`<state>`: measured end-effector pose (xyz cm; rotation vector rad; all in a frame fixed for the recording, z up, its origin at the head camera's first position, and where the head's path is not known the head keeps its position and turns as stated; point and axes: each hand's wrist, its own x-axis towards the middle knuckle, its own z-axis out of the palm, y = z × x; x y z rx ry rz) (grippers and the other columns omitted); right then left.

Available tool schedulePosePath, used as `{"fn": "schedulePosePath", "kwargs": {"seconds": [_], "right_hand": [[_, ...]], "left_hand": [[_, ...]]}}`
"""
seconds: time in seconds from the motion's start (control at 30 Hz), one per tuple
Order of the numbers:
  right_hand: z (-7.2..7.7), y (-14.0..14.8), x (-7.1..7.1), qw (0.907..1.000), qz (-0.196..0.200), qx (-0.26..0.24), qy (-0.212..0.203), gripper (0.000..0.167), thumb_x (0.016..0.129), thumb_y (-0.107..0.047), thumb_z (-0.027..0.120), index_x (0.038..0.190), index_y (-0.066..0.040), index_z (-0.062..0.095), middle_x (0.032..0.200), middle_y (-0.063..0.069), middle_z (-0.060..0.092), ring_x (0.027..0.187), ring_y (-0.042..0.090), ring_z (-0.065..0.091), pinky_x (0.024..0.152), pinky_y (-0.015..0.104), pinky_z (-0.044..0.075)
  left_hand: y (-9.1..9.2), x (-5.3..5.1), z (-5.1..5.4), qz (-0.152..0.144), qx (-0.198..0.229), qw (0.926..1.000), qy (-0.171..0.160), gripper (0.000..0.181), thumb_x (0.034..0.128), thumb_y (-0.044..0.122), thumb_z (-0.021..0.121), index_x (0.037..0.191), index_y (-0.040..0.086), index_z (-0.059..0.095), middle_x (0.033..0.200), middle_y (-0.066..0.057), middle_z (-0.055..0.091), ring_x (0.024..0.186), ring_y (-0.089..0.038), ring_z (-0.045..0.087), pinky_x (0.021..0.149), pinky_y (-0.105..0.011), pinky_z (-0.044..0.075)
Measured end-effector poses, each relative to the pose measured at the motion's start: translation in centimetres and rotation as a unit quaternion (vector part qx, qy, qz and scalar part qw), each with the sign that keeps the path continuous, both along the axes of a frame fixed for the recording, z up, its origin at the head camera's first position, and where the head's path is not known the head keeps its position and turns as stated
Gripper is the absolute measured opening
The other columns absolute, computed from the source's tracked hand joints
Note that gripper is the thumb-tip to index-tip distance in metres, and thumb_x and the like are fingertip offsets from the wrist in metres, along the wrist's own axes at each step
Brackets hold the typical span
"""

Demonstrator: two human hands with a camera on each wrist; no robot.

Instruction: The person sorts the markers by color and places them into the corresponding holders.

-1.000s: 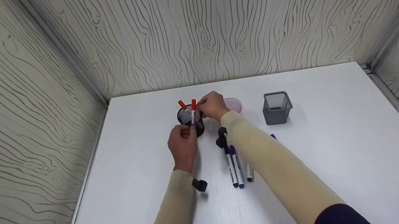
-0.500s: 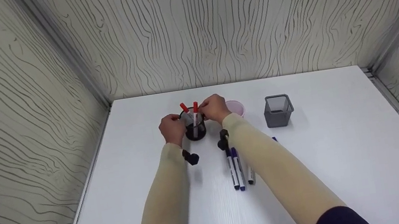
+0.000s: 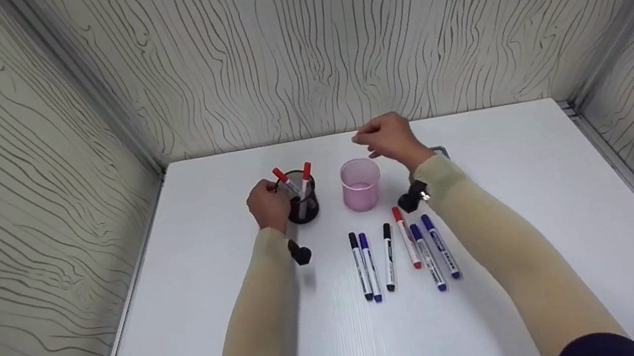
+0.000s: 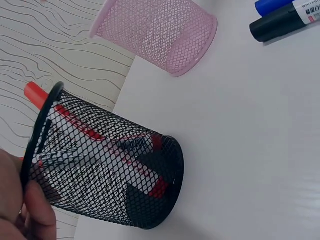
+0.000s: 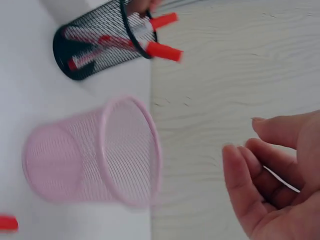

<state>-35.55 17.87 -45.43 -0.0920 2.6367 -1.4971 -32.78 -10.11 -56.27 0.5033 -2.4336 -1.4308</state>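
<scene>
The left hand pinches the rim of the round black mesh cup at its left side; the left wrist view shows the fingers at that rim. Two red-capped markers lean inside the cup, caps up. To the right, the right hand is raised behind and right of the pink mesh cup, touching nothing. In the right wrist view its fingers are bent loosely, with a gap between thumb and forefinger.
Several markers lie on the table in front of the cups: black, blue and one red. A grey mesh holder stands mostly hidden behind the right wrist. Patterned walls bound the table.
The right hand has let go of the black cup's rim and moved right past the pink cup. The left hand moved from a marker in the black cup up to its rim.
</scene>
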Motion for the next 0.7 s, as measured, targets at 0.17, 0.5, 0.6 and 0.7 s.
{"fn": "schedulePosePath", "kwargs": {"seconds": [0.17, 0.5, 0.6, 0.7], "right_hand": [[0.1, 3.8, 1.9, 0.9988, -0.004, 0.024, -0.041, 0.038, 0.111, -0.031, 0.077, 0.136, -0.002, 0.082, 0.137, 0.021, 0.080, 0.110, 0.022, 0.076, 0.088, 0.026, 0.070], [-2.5, 6.8, 5.7, 0.9884, 0.009, 0.074, -0.133, 0.043, 0.110, -0.040, 0.078, 0.126, -0.001, 0.083, 0.122, 0.019, 0.083, 0.084, 0.013, 0.078, 0.089, 0.034, 0.070], [-3.6, 6.9, 6.3, 0.9842, -0.001, 0.048, -0.170, 0.039, 0.109, -0.034, 0.079, 0.122, 0.003, 0.083, 0.121, 0.021, 0.084, 0.077, 0.011, 0.079, 0.079, 0.026, 0.069], [-5.0, 6.8, 6.8, 0.9781, -0.007, 0.033, -0.205, 0.037, 0.108, -0.026, 0.080, 0.124, 0.007, 0.081, 0.114, 0.020, 0.086, 0.073, 0.010, 0.081, 0.074, 0.024, 0.068]], "left_hand": [[-0.2, 0.0, -0.4, 0.004, -0.010, 0.9999, 0.010, 0.011, 0.1018, -0.003, 0.069, 0.106, -0.005, 0.079, 0.111, -0.023, 0.082, 0.103, -0.034, 0.073, 0.093, -0.050, 0.062], [0.0, 0.3, -0.7, 0.007, -0.002, 0.9997, 0.022, 0.011, 0.1030, -0.003, 0.067, 0.103, -0.005, 0.077, 0.111, -0.024, 0.083, 0.103, -0.034, 0.075, 0.091, -0.050, 0.063], [0.1, 0.2, -0.7, 0.007, -0.012, 0.9995, 0.029, 0.010, 0.1031, -0.002, 0.068, 0.102, -0.005, 0.077, 0.110, -0.024, 0.083, 0.101, -0.035, 0.075, 0.091, -0.050, 0.063], [0.3, 0.1, -0.5, 0.005, -0.012, 0.9994, 0.031, 0.009, 0.1024, -0.003, 0.069, 0.102, -0.005, 0.078, 0.109, -0.024, 0.083, 0.101, -0.035, 0.074, 0.091, -0.051, 0.062]]}}
